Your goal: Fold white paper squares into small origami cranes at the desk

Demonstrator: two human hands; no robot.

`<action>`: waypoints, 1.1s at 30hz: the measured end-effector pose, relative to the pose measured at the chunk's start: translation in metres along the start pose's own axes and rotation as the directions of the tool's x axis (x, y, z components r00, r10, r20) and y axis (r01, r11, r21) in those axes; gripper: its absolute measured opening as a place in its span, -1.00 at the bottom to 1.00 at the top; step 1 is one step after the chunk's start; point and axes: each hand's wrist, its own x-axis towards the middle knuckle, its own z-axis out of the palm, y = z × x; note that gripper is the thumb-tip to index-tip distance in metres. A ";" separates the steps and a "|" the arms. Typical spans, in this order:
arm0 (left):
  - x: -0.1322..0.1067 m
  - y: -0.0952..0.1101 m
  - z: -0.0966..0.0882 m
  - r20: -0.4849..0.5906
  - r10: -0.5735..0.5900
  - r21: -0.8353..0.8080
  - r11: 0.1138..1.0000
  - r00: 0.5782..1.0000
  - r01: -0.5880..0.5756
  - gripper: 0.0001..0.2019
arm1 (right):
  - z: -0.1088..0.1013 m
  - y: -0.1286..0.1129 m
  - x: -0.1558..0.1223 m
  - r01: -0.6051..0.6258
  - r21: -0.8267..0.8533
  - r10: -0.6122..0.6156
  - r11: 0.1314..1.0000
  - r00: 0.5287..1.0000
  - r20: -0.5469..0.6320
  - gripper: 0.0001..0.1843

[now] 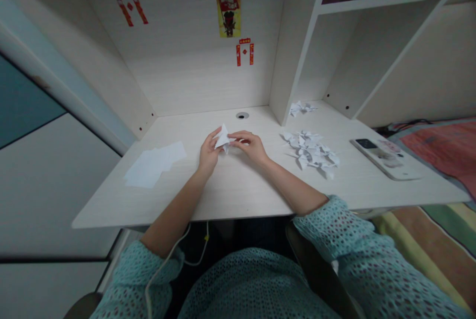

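Just above the middle of the desk (230, 190), a partly folded piece of white paper (222, 137) is held up between both hands. My left hand (208, 153) grips its left side, fingers closed on the edge. From the right, my right hand (251, 145) pinches the paper's other side between thumb and fingers. The paper has a pointed top and a smaller point hanging below. Flat white sheets (154, 162) lie overlapping to the left of my left hand. Right of my right hand rests a heap of folded white paper pieces (312, 153).
More folded paper pieces (303, 107) sit farther back by the upright shelf panel (293, 46). A phone (385, 159) lies near the desk's right end. Behind the desk, a back panel with red and yellow stickers (228, 12) rises. A white cable (167, 259) hangs by my left arm.
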 end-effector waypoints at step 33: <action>-0.006 0.002 0.006 0.186 0.082 0.037 0.995 0.979 -0.090 -0.45 | 0.003 0.010 -0.001 0.014 -0.019 -0.016 1.000 0.993 -0.113 -0.69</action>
